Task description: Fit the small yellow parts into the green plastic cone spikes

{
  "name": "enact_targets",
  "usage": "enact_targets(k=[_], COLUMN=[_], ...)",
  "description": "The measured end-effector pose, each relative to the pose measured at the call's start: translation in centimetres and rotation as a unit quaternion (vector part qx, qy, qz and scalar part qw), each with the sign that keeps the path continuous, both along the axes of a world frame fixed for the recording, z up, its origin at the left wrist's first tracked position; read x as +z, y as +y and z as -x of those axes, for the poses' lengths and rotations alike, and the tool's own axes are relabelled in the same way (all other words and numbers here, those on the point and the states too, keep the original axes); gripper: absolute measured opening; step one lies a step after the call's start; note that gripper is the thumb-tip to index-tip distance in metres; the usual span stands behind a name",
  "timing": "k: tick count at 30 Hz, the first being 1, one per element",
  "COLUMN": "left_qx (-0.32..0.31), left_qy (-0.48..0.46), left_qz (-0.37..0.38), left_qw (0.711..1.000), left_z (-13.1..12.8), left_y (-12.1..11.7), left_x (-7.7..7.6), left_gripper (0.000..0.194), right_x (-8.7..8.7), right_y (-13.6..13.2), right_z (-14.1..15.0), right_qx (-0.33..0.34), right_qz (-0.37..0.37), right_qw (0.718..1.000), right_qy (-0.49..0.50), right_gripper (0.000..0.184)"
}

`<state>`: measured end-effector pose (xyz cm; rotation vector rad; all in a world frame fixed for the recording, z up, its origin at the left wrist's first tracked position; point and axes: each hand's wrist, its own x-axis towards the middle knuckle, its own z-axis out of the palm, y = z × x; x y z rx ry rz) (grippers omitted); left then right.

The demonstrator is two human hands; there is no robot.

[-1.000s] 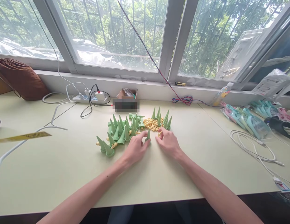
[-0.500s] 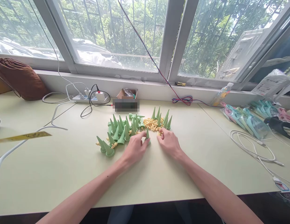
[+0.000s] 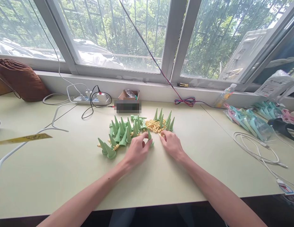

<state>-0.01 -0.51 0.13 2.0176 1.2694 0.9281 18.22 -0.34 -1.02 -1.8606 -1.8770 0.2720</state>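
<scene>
My left hand [image 3: 137, 147] pinches a green pointed cone [image 3: 149, 135] with a wider base, its tip up, just above or on the table. Across from it, my right hand [image 3: 172, 145] has its fingertips closed on a small yellow peg-like piece [image 3: 159, 134], partly covered by the fingers. Just beyond lies a heap of the same yellow pieces [image 3: 152, 125]. Several green cones [image 3: 171, 123] stand along the heap's right and far sides. A larger cluster of green cones [image 3: 122, 130] spreads left of the heap, and a few more cones [image 3: 111, 152] stand nearer my left forearm, with yellow pieces sticking out beside them.
Behind the cones are a small cardboard box [image 3: 123, 94] and a power strip [image 3: 90, 100] with cables. A bottle [image 3: 225, 95], bagged pastel plastic items [image 3: 249, 121] and a coiled white cable [image 3: 258, 149] lie to the right. A brown drawstring bag [image 3: 22, 80] sits far left.
The cone in my left hand has shifted very slightly right. My right hand has eased a little to the right, and the yellow piece at its fingertips shows differently.
</scene>
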Motion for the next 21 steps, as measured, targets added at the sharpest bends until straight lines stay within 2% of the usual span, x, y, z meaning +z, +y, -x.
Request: enact_targets(k=[15, 21], left_qx=[-0.021, -0.024], left_qy=[-0.101, -0.119], left_qz=[0.101, 0.109], left_qw=[0.99, 0.987], left_z=[0.12, 0.15], left_y=[0.14, 0.32], left_x=[0.33, 0.1], left_gripper=[0.023, 0.026], right_x=[-0.13, -0.44], right_y=[0.21, 0.49], right_z=[-0.09, -0.19], right_qx=[-0.008, 0.019], right_qz=[-0.026, -0.1], right_qw=[0.999, 0.99], right_qy=[0.028, 0.095], right_gripper=[0.024, 0.027])
